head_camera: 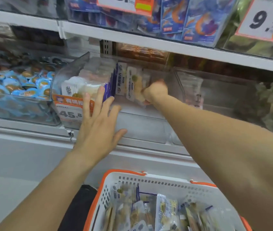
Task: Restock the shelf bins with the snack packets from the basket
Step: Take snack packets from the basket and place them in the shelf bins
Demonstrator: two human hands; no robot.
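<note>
A clear plastic shelf bin [142, 127] on the middle shelf holds a row of upright white and purple snack packets [109, 80] at its left side. My right hand [155, 91] is inside the bin, shut on a pale snack packet [138, 90] that stands against the end of that row. My left hand [99, 119] is open with fingers spread, its fingertips resting on the front of the row and the bin's front wall. Below, a white basket with an orange rim [132, 182] holds several more snack packets [165, 212].
An orange price tag reading 45.8 [71, 110] hangs on the bin's front. A bin of blue-lidded cups [16, 87] stands to the left, a clear bin [219, 97] with few packets to the right. The shelf above carries blue packets [197, 22] and a 9.9 tag [265, 19].
</note>
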